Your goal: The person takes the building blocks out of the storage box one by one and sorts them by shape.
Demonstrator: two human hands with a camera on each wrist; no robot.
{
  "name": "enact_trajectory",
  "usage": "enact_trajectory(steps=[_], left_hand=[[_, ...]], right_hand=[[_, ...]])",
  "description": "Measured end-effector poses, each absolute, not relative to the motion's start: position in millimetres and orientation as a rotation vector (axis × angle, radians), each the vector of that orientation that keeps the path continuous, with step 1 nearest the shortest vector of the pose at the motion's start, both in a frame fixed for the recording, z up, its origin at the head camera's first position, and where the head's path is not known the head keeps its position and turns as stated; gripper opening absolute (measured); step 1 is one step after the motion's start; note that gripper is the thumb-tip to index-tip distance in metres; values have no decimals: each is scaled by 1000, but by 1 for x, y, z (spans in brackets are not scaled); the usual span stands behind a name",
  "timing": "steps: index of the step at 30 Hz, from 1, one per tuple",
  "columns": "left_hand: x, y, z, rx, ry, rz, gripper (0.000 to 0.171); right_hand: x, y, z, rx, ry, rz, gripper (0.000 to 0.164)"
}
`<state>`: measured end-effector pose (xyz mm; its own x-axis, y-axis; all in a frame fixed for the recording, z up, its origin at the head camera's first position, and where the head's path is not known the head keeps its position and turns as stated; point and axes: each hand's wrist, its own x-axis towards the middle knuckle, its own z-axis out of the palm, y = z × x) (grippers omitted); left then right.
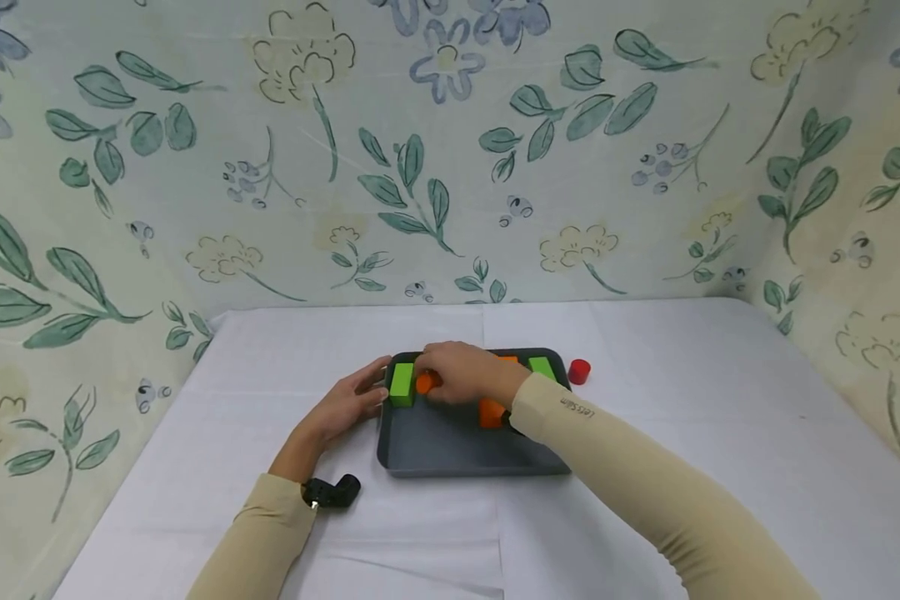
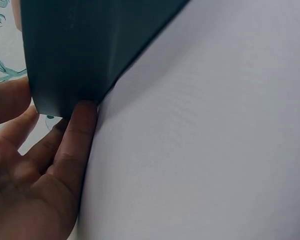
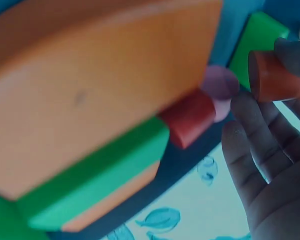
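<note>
My right hand [image 1: 461, 372] is over the back left of a dark grey tray [image 1: 450, 454]. Between its thumb and fingers it pinches an orange cylinder [image 3: 277, 77], just right of a green block [image 1: 402, 384]. My left hand [image 1: 351, 404] touches the tray's left side; its extended fingers lie against the outer wall in the left wrist view. Behind my right wrist, partly hidden, are an orange block [image 1: 491, 413] and another green block [image 1: 542, 367]. The right wrist view shows a red cylinder [image 3: 190, 120] and a purple cylinder [image 3: 220, 82] in the tray.
A separate red cylinder [image 1: 579, 372] stands on the white cloth just outside the tray's right edge. A flower-patterned curtain [image 1: 450, 167] rises behind the table. A black wrist camera [image 1: 332, 492] sits at my left cuff.
</note>
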<state>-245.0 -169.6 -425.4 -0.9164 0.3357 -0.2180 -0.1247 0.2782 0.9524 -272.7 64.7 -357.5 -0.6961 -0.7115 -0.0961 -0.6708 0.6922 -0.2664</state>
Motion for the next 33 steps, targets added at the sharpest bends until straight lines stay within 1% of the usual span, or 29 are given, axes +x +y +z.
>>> enact_trajectory(steps=[6, 15, 21, 28, 33], left_hand=[[-246, -169, -425, 179, 2185, 1680, 65], [-245, -168, -424, 172, 2172, 1681, 65], [-243, -168, -424, 161, 2170, 1680, 65], [-243, -171, -426, 159, 2174, 1674, 64], [-244, -171, -427, 181, 2160, 1688, 64]], right_hand=[[-278, 83, -346, -1070, 2751, -371, 25], [-285, 116, -333, -952, 2826, -455, 27], [-292, 148, -325, -804, 2873, -608, 37], [-303, 190, -314, -641, 2966, -648, 34], [-309, 223, -315, -438, 3017, -693, 37]])
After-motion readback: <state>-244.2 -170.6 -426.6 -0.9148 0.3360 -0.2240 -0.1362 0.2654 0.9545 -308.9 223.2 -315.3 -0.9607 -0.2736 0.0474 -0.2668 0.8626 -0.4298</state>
